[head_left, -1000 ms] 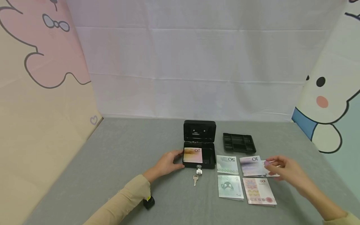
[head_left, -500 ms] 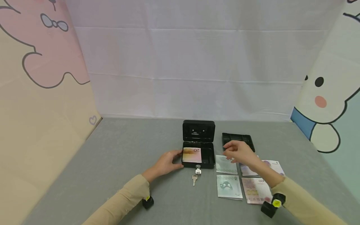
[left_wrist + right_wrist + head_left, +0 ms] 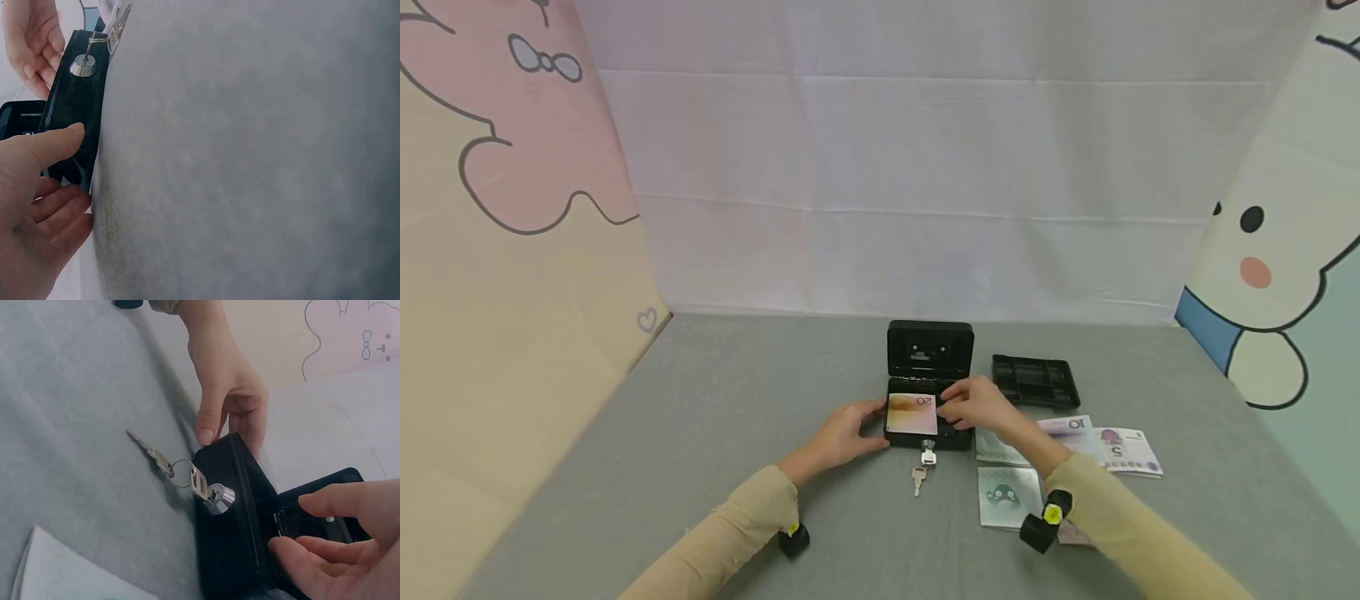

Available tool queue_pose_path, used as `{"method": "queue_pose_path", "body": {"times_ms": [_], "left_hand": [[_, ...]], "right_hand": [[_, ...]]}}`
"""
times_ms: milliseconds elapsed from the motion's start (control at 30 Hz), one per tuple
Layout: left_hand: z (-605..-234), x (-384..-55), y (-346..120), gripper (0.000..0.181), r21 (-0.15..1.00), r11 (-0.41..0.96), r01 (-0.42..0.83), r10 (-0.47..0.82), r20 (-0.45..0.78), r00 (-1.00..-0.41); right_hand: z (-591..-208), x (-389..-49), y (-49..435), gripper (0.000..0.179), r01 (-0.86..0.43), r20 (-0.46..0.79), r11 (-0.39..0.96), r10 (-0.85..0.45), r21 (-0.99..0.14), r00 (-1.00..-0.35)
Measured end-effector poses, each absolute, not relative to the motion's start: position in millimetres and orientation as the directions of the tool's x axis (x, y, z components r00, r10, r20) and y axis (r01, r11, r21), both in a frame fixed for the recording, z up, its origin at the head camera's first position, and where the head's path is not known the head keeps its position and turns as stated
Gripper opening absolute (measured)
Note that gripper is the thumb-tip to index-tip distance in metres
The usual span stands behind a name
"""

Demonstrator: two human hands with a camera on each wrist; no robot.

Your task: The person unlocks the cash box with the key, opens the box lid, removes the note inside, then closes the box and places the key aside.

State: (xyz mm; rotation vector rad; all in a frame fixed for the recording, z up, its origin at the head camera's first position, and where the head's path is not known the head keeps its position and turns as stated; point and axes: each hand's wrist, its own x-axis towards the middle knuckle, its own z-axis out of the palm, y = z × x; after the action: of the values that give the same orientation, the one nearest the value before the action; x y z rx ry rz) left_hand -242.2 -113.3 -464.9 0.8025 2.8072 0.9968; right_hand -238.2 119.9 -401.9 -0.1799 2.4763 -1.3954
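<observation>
A black cash box (image 3: pixel 898 442) stands with its lid (image 3: pixel 930 343) raised, a note marked 20 (image 3: pixel 912 414) lying in its left part. My left hand (image 3: pixel 842 435) grips the box's left front corner, thumb on the front face in the left wrist view. Over the right part of the box, my right hand (image 3: pixel 983 406) reaches down near the note's right edge. Its thumb and loosely bent fingers stand apart in the right wrist view, with nothing seen between them. From the front lock (image 3: pixel 221 499) hang a ring and a loose key (image 3: pixel 150 455).
A black compartment tray (image 3: pixel 1036 383) lies right of the box. Beside it are folded notes: green ones (image 3: pixel 996 451), penguin-printed ones (image 3: pixel 1006 497), a 10 (image 3: pixel 1071 432) and a 5 (image 3: pixel 1127 452). My right sleeve partly covers a reddish stack (image 3: pixel 1072 536).
My right hand has left the stack marked 5 and swung left, past the tray, to the inside of the cash box. My left hand has stayed on the box.
</observation>
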Motion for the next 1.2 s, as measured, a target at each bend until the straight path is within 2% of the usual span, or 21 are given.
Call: {"method": "queue_pose_path", "body": {"times_ms": [400,767,1000,1200], "left_hand": [[-462.3,-240.9,-113.3,0.059,0.602,0.655,0.456,0.490,0.120,-0.863],[-462.5,-240.9,-113.7,0.059,0.605,0.646,0.465,0.496,0.131,-0.859],[-464.2,-242.4,-114.1,0.059,0.610,0.641,0.465,0.498,0.130,-0.857],[-464.3,-243.1,-114.1,0.060,0.612,0.637,0.468,0.502,0.132,-0.855]], "right_hand": [[-414.0,-245.3,102.7,0.030,0.067,-0.202,0.550,-0.188,-0.832,-0.961],[-419.2,-246.7,95.5,0.031,0.051,-0.197,0.647,-0.154,-0.761,-0.968],[-422.5,-247.3,95.7,0.035,0.058,-0.181,0.596,-0.149,-0.801,-0.972],[-424.5,-248.9,94.2,0.037,0.106,-0.179,0.485,-0.105,-0.868,-0.978]]}}
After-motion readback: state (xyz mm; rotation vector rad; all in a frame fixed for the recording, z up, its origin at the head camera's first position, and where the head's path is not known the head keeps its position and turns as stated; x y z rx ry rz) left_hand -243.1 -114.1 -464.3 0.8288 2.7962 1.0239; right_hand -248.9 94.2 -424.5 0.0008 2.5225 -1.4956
